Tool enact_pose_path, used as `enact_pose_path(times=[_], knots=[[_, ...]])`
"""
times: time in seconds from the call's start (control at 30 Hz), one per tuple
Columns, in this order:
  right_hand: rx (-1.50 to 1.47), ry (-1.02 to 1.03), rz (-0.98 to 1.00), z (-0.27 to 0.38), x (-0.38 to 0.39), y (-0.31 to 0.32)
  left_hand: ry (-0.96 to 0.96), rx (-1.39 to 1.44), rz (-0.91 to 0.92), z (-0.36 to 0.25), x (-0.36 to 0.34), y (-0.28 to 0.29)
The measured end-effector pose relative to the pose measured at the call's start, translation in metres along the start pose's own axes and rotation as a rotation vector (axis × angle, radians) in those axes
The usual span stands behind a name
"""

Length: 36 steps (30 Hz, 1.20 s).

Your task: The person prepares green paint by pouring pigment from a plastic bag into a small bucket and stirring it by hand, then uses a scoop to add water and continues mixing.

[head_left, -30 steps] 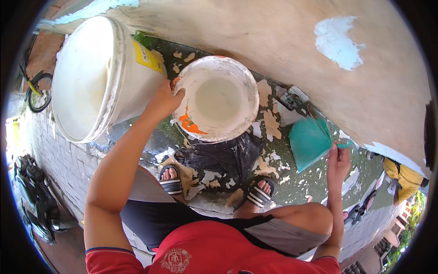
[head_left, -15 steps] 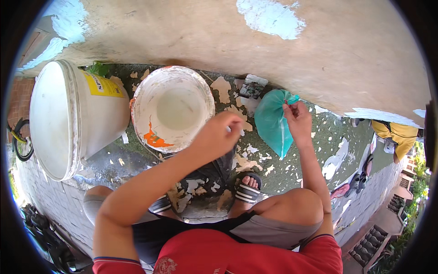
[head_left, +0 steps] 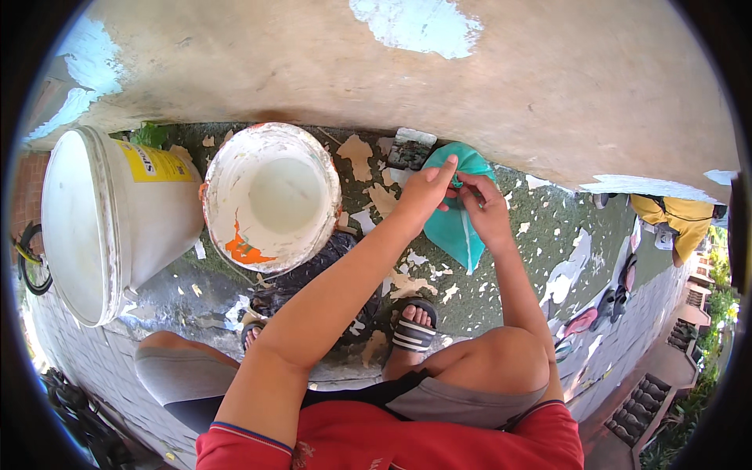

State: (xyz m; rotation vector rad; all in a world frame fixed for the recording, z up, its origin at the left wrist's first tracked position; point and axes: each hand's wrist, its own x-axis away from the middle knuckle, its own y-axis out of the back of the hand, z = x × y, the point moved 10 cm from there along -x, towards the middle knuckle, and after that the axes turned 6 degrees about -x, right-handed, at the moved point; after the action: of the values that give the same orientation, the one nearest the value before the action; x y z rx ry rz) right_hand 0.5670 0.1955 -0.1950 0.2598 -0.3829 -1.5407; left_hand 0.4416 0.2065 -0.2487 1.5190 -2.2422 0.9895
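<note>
Left hand [head_left: 425, 191] off the white bucket [head_left: 229, 205], now at the neck of the green bag [head_left: 450, 234]

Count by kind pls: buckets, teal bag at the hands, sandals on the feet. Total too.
Round white plastic buckets, one yellow-labelled, one with an orange patch inside: 2
Bulging teal plastic bag: 1
Black open-toed sandals, one mostly hidden by the arm: 2
Total: 5

Red shirt [head_left: 439, 439], grey-and-black shorts [head_left: 474, 399], black sandals [head_left: 414, 335].
Blue trim [head_left: 252, 435] edges the left sleeve [head_left: 243, 450]; pale print [head_left: 302, 453] marks the shirt; white bands [head_left: 413, 340] cross the sandals.
</note>
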Motion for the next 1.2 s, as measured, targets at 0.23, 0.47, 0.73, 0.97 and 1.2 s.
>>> enact_pose_path(times=[0.23, 0.47, 0.73, 0.97, 1.2], knots=[[-0.123, -0.087, -0.005, -0.010, -0.001, -0.004, -0.101, -0.054, -0.148, 0.015, -0.004, 0.012], [-0.142, -0.166, -0.029, -0.010, -0.003, -0.011, -0.126, -0.114, -0.165, 0.015, 0.001, 0.023], [-0.081, -0.156, 0.057, -0.016, -0.009, -0.013, -0.124, -0.096, -0.137, 0.018, 0.004, 0.025], [0.128, -0.195, 0.171, 0.003, -0.012, -0.019, -0.268, -0.261, -0.192, 0.014, 0.007, 0.033], [0.368, 0.148, 0.032, 0.021, -0.014, -0.013, -0.386, -0.542, -0.151, -0.017, 0.005, 0.021]])
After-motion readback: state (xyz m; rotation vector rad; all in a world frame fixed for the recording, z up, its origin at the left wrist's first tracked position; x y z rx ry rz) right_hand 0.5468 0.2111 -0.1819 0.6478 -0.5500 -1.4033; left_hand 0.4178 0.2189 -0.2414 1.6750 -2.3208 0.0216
